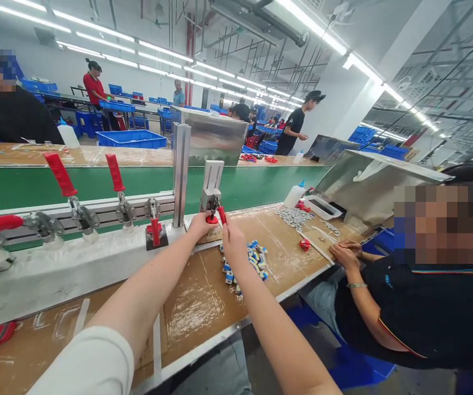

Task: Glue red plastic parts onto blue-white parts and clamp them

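Note:
My right hand point(233, 241) is closed round the red handle point(221, 215) of a small toggle clamp point(211, 202) on an upright metal bracket point(213, 176). At the foot of that clamp, my left hand point(199, 226) has its fingers closed on a small red part point(211, 220), which they partly hide. Beside my right wrist lies a pile of small blue, white and yellow pieces point(256, 257), partly covered by my forearm. Left of my hands, another toggle clamp point(153, 211) has its red handle down over a black base.
More red-handled clamps point(80, 211) line a metal rail at left. A co-worker's hands point(346, 255) work at the right, near grey pieces point(296, 218), a red part point(304, 244) and a white bottle point(294, 196). A green conveyor belt point(261, 186) runs behind the table.

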`<state>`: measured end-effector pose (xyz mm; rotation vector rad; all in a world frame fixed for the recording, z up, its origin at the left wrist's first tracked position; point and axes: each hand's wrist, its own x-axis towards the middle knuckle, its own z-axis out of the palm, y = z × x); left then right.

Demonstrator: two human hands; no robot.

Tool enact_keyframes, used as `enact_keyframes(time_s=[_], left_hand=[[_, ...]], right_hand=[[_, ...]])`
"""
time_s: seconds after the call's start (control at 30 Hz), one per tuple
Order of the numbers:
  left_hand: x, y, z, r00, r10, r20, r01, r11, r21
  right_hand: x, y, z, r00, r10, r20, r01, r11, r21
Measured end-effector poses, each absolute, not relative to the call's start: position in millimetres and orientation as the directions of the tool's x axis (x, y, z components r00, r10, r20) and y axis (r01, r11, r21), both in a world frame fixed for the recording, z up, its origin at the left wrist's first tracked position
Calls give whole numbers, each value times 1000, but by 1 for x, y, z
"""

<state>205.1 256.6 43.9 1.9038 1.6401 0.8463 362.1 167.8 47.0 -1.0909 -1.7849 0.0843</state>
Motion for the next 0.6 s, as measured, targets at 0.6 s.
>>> enact_keyframes(time_s=[0.6], left_hand=[[65,-18,184,343,939,34,911,-341,233]], right_hand=[[341,193,50,-118,948,294,881,236,-409]])
